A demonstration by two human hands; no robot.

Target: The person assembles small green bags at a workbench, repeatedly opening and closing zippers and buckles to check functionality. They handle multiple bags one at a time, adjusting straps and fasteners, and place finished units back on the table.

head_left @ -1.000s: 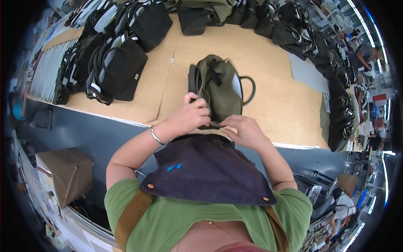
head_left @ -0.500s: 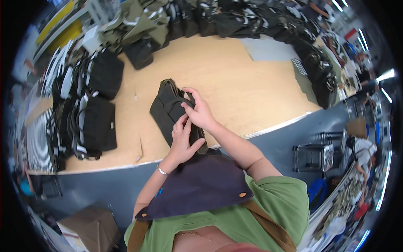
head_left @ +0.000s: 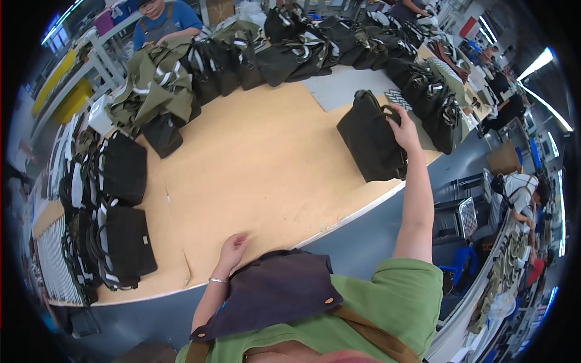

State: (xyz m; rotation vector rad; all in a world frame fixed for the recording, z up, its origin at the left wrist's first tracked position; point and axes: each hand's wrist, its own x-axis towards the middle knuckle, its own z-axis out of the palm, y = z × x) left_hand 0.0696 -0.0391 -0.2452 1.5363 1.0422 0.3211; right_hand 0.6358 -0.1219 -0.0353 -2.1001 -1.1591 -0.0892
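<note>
A dark olive-black bag (head_left: 370, 136) stands tilted over the right part of the table. My right hand (head_left: 404, 128) reaches out to it, its fingers closed round the bag's handle at the right side. My left hand (head_left: 233, 249) is by the table's front edge, just left of my apron (head_left: 272, 296), and holds nothing. Its fingers are loosely bent, and the thumb is partly out of sight. A grey sheet (head_left: 345, 88) lies behind the held bag.
Dark bags (head_left: 124, 242) stand in a row along the left of the wooden table (head_left: 242, 163). More bags (head_left: 296, 60) line its far side, and others (head_left: 433, 100) its right end. Olive fabric pieces (head_left: 154, 91) are heaped at the far left, near a person in blue (head_left: 172, 24).
The bag has gone from in front of me to the right side of the table, carried by my right hand. My left hand has let go of it and drawn back. My view has shifted.
</note>
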